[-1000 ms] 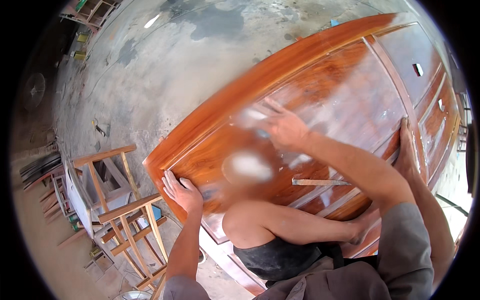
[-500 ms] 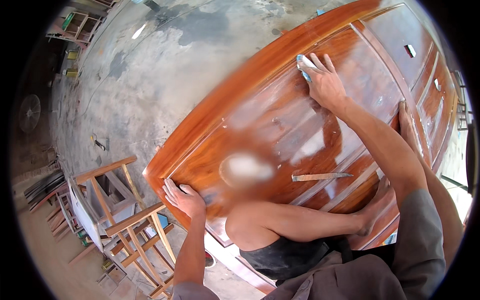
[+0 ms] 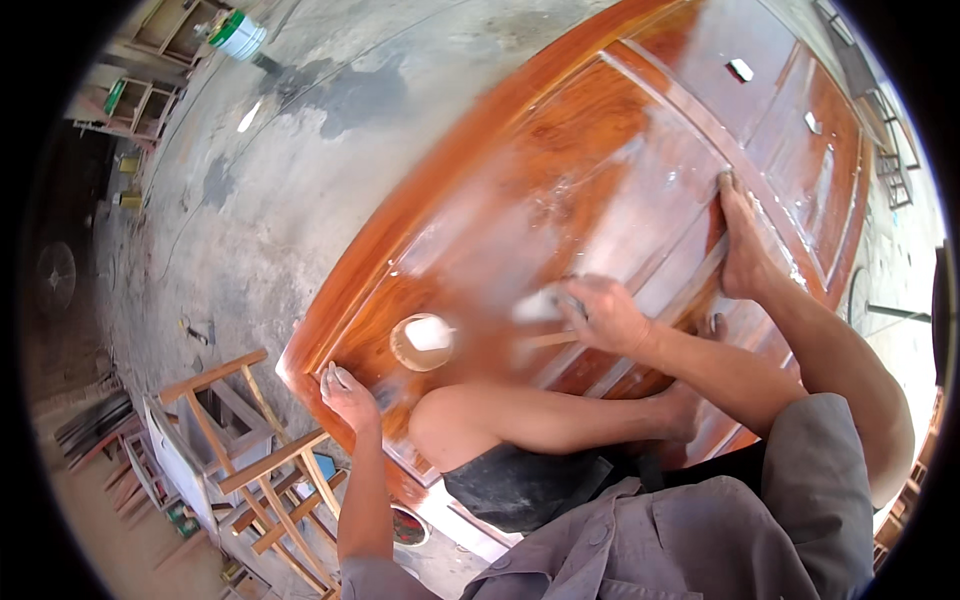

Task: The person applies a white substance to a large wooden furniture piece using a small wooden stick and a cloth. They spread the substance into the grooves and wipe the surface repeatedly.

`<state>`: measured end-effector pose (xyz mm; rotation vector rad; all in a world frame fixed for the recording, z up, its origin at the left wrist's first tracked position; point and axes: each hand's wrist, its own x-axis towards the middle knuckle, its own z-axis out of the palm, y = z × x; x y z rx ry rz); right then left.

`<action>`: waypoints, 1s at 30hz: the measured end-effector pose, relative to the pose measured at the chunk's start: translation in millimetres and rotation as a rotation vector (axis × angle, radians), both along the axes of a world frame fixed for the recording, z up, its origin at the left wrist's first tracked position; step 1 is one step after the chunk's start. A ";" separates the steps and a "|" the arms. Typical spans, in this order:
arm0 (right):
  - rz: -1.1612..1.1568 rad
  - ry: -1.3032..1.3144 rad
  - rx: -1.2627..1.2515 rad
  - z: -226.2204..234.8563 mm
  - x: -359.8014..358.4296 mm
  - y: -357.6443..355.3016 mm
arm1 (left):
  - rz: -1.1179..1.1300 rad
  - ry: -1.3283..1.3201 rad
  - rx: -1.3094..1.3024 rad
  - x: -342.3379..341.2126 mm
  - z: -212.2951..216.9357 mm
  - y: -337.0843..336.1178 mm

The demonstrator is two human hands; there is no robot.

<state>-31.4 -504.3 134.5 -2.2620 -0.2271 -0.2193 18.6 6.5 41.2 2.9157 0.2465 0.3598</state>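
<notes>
A large glossy reddish-brown wooden panel (image 3: 560,180), with raised mouldings and whitish dusty patches, lies flat under me. My left hand (image 3: 350,398) rests on its near left corner, fingers lying over the edge with nothing in them. Over the middle of the panel my right hand (image 3: 605,315) is closed, its curled fingers around a pale pad (image 3: 568,302) that motion blur partly smears. Left of that hand sits a round bowl (image 3: 400,352) with a white piece (image 3: 428,333) in it. A thin stick (image 3: 540,343) lies under the right hand, also blurred.
My bent leg (image 3: 540,412) rests along the panel's near side, and my bare foot (image 3: 742,235) presses on it farther right. A wooden frame stand (image 3: 270,440) is at the lower left. On the concrete floor (image 3: 300,180) beyond stands a white and green bucket (image 3: 238,35).
My right hand has come back from the panel's far edge to its middle, near the stick. My left hand stays at the corner. The view has shifted, so the panel appears farther left.
</notes>
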 end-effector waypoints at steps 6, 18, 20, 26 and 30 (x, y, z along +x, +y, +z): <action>0.173 0.077 -0.252 -25.4 -71.7 -7.9 | 0.021 0.499 -0.786 0.7 92.9 -177.2; 0.002 0.217 -0.550 -52.5 -80.3 20.3 | -0.100 0.623 -1.146 43.5 73.6 -292.5; -0.048 0.206 -0.539 -55.9 -82.8 16.4 | -0.129 0.625 -1.189 56.1 70.2 -336.3; -0.120 0.269 -0.485 -69.7 -82.2 19.2 | -0.323 0.683 -1.086 51.2 80.1 -420.3; -0.131 0.325 -0.582 -50.1 -70.0 19.8 | -0.437 0.614 -0.838 1.3 57.2 -387.0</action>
